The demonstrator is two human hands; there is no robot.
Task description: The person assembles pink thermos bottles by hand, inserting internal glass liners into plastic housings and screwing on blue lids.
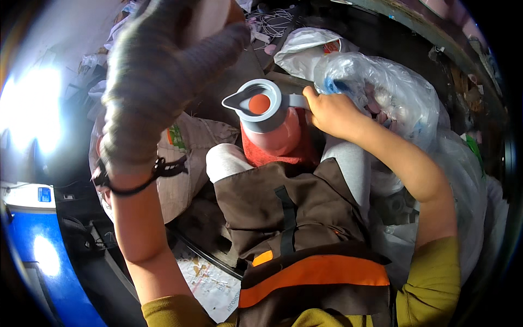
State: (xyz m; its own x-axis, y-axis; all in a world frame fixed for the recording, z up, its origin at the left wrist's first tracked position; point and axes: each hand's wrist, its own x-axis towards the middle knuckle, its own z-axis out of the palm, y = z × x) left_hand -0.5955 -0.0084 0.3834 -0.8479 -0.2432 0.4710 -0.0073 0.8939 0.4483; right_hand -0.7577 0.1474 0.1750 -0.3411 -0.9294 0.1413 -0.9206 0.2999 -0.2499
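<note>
A vacuum jug point(272, 133) with a pink body, a grey spouted lid and an orange-red button stands upright between my knees. My bare right hand point(332, 111) is closed around its grey handle, and the spout points left. Raised close to the camera, my left hand point(169, 60) wears a striped knit glove, smeared by motion. Its thumb and fingers curve around a pale pinkish thing point(204, 22), cut off by the upper edge, so its kind does not show. A dark band point(139, 180) circles the left wrist. Red cloth point(261, 155) lies below and behind the jug.
Clear plastic bags point(389, 82) with pinkish pieces inside crowd the right side. A woven sack point(190, 147) stands left of my knees. Tangled white cables point(269, 24) lie at the back. A blue box-like thing point(49, 261) stands at the left. My lap bears a brown apron point(272, 207).
</note>
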